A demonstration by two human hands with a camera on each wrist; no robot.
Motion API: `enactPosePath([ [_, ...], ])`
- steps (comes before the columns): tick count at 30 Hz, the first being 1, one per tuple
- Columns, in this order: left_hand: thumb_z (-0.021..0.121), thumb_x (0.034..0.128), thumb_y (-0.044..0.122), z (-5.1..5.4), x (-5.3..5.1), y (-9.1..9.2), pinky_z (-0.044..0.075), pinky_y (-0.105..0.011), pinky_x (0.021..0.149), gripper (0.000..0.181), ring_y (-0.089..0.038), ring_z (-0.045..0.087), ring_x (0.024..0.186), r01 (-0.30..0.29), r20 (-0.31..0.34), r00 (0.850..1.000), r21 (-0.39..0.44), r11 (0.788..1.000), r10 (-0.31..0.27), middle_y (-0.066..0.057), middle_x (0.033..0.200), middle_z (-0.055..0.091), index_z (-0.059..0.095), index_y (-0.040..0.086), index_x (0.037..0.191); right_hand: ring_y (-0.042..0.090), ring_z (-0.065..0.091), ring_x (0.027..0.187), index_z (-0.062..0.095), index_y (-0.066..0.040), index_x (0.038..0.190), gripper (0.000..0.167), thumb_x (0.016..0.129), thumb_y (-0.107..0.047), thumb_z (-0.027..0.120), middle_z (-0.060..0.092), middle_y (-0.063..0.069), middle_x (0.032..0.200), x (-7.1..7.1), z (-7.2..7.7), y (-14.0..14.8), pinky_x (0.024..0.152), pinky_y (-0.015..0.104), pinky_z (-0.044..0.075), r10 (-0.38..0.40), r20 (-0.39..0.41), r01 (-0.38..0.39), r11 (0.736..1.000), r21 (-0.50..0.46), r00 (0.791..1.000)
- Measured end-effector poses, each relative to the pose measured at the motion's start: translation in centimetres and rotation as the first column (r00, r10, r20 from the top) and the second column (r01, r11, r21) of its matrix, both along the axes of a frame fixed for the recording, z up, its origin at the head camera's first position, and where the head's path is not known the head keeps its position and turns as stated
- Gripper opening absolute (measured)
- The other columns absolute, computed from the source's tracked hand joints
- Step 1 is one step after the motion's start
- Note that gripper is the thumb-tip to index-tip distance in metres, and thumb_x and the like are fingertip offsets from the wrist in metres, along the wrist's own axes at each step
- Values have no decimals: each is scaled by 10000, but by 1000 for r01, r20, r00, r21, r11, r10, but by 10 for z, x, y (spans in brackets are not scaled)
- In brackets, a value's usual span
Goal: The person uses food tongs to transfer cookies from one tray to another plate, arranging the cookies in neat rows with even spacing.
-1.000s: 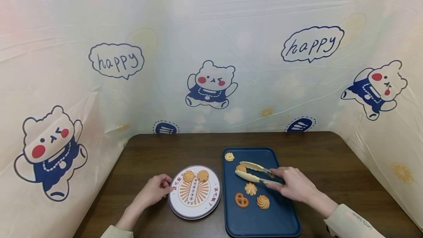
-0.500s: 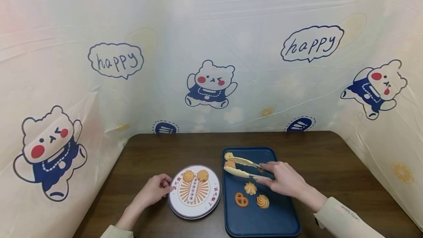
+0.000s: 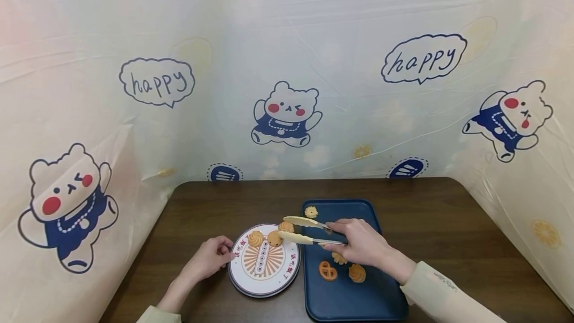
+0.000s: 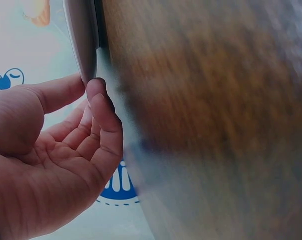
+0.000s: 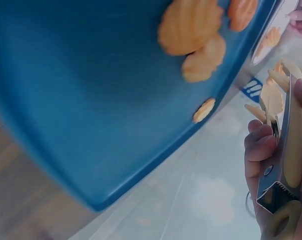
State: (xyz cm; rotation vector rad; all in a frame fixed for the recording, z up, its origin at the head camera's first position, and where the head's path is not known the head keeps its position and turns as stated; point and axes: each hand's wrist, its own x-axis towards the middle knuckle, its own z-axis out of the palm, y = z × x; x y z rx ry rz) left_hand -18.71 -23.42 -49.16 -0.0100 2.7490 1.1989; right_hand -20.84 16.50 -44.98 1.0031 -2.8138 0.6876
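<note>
In the head view my left hand [image 3: 211,260] pinches the left rim of a white printed plate [image 3: 269,283], which seems stacked on another. The left wrist view shows the thumb above the plate edge [image 4: 83,45] and a fingertip beneath. My right hand [image 3: 365,243] grips cream-tipped metal tongs [image 3: 298,238]. Between the tong tips is a round cookie [image 3: 286,226], over the plate's upper right rim. A swirl cookie [image 3: 255,239] and a flat round cookie [image 3: 274,238] lie on the plate. In the right wrist view the hand [image 5: 261,150] wraps the tongs [image 5: 291,145].
Right of the plate lies a dark blue tray [image 3: 354,303]. It bears a ring cookie [image 3: 311,212], a partly covered star-shaped cookie [image 3: 339,258], a pretzel [image 3: 328,271] and a swirl cookie [image 3: 357,273]. Everything stands on a brown wooden table [image 3: 448,223], with a printed curtain [image 3: 287,39] around it.
My right hand has moved left with the tongs, carrying a cookie from the tray to above the plate's rim. My left hand has stayed at the plate.
</note>
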Motion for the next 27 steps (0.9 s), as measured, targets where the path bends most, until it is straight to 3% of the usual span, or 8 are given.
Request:
enactPosePath([
  [12, 749, 869, 26, 1, 0, -1, 445, -293, 521, 201, -172, 551, 608, 16, -14, 1000, 7, 1000, -16, -34, 739, 562, 643, -21, 1033, -60, 558, 623, 659, -83, 1304, 518, 919, -425, 706, 689, 88, 1198, 2, -3, -44, 617, 207, 503, 112, 45, -114, 993, 39, 993],
  [20, 743, 872, 17, 0, 0, -1, 446, -287, 520, 192, -179, 555, 614, 20, -13, 1000, 18, 1000, -19, -39, 742, 563, 644, -19, 1032, 72, 684, 893, 661, -108, 1308, 519, 905, -429, 722, 686, 38, 1207, 5, -13, -64, 751, 251, 550, 137, 73, -142, 987, 70, 988],
  [27, 743, 872, 20, 2, 1, -1, 442, -285, 515, 192, -173, 548, 608, 25, -16, 1000, 20, 999, -25, -35, 742, 562, 642, -19, 1030, 67, 682, 894, 681, -118, 1281, 519, 899, -468, 714, 694, 29, 1183, 6, -18, -78, 723, 223, 536, 168, 41, -171, 981, 94, 985],
])
